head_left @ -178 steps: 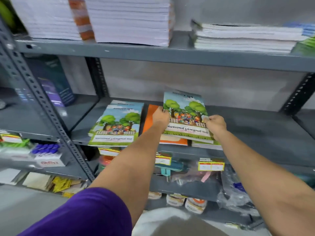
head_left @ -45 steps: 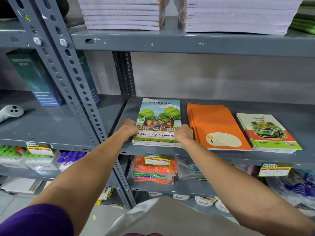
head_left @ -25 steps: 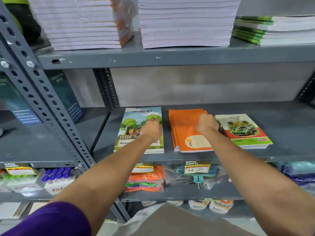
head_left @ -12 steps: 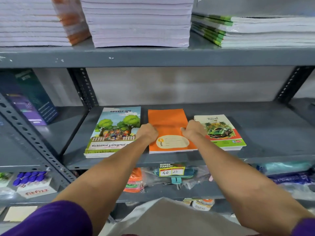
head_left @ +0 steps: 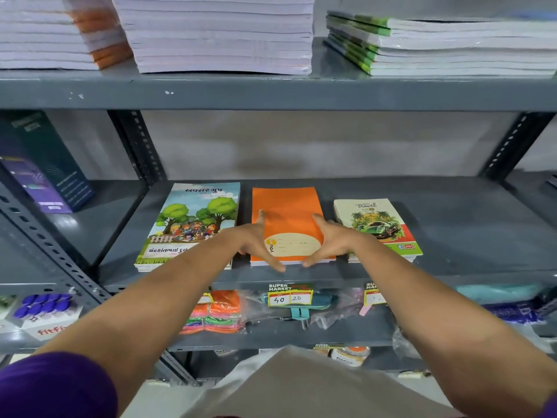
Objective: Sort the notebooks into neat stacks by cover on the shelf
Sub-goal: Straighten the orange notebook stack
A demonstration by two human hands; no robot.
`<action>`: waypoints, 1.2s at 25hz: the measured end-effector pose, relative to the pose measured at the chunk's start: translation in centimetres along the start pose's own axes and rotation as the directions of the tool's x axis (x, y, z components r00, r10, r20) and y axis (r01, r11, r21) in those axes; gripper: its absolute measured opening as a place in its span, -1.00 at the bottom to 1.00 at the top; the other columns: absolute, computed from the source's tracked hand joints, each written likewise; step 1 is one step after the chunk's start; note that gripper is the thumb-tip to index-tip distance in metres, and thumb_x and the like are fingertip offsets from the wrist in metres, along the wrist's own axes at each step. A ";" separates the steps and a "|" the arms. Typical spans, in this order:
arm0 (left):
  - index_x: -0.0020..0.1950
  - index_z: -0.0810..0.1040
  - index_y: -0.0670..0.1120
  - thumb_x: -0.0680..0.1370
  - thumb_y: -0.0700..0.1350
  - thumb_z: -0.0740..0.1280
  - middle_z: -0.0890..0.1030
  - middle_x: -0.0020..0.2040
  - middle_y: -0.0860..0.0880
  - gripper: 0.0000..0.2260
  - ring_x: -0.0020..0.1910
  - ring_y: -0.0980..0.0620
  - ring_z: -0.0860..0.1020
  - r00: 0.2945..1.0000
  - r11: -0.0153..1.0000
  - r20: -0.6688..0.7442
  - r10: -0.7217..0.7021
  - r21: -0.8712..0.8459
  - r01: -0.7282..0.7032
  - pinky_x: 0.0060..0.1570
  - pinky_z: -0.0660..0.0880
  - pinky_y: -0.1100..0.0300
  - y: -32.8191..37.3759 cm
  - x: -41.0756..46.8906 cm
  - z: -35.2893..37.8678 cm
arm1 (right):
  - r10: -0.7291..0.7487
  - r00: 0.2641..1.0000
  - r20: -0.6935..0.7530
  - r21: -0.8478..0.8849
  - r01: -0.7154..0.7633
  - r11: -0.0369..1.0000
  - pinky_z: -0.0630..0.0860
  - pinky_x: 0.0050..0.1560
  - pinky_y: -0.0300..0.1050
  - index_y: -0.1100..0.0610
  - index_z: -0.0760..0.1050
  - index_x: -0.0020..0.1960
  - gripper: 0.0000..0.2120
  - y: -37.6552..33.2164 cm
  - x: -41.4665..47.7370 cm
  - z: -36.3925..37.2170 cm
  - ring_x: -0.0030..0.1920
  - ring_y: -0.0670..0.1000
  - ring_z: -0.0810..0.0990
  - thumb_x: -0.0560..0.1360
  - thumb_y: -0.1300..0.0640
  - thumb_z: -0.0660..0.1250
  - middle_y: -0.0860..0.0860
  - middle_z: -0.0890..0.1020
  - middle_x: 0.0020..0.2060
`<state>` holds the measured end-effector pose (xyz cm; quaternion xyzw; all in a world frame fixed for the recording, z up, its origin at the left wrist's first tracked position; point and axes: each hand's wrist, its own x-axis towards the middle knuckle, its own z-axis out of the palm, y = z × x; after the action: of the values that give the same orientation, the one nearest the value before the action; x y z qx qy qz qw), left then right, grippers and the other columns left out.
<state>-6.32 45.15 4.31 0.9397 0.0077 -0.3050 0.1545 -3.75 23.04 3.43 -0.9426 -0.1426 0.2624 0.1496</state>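
Three notebook stacks lie side by side on the grey middle shelf (head_left: 452, 267). A stack with a trees-and-children cover (head_left: 193, 224) is on the left. An orange stack (head_left: 286, 206) sits in the middle, and a green car "travel" stack (head_left: 376, 224) is on the right. My left hand (head_left: 256, 242) rests flat against the orange stack's left edge, fingers spread. At the stack's right edge my right hand (head_left: 328, 239) does the same. Both thumbs reach along its front edge. Neither hand grips anything.
The upper shelf (head_left: 271, 92) carries tall white notebook piles (head_left: 220, 34) and a green-edged pile (head_left: 437, 46). A dark box (head_left: 45, 164) stands in the left bay. Below hang price tags (head_left: 289, 295) and bagged goods. A perforated upright (head_left: 138, 146) separates the bays.
My hands moved from the tree-cover stack to the orange stack. They went from closed at its sides to flat with fingers spread, and the orange stack now looks squared.
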 end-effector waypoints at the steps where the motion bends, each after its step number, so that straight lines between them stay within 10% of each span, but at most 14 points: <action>1: 0.50 -0.49 -0.05 0.19 0.21 0.60 0.21 0.55 -0.15 0.39 0.47 -0.17 0.30 1.000 0.998 -0.026 -0.002 0.059 0.003 0.36 0.36 0.03 0.1 0.0 0.1 | 0.000 1.000 0.017 -0.026 0.000 1.000 0.22 0.44 0.13 -0.07 -0.26 0.55 0.37 0.1 0.1 -0.1 0.50 0.14 0.17 0.05 -0.34 0.56 0.06 0.09 0.53; 12: 0.47 0.08 -0.07 0.17 0.14 0.62 0.51 0.16 -0.12 0.05 0.15 -0.14 0.54 0.953 0.987 -0.288 0.091 0.153 -0.048 0.13 0.54 -0.01 -0.6 1.1 0.8 | 0.000 1.000 -0.025 -0.155 -0.004 0.988 0.29 0.39 0.19 -0.11 -0.28 0.54 0.27 0.0 1.1 0.2 0.45 0.22 0.23 0.16 -0.27 0.54 0.14 0.10 0.49; 30: 0.53 -0.03 -0.01 0.13 0.23 0.61 0.52 0.28 -0.07 0.18 0.24 -0.14 0.51 0.945 0.993 -0.318 0.070 -0.066 -0.095 0.25 0.47 -0.01 -1.5 1.0 1.9 | 0.031 0.999 0.010 -0.120 -0.029 0.992 0.19 0.44 0.19 -0.12 -0.44 0.50 0.38 0.0 1.2 0.6 0.51 0.20 0.12 0.11 -0.34 0.55 0.13 -0.03 0.53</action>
<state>-6.76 45.91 1.83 0.9688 0.0053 -0.1436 0.2017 -3.05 23.62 2.42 -0.9503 -0.1448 0.2612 0.0880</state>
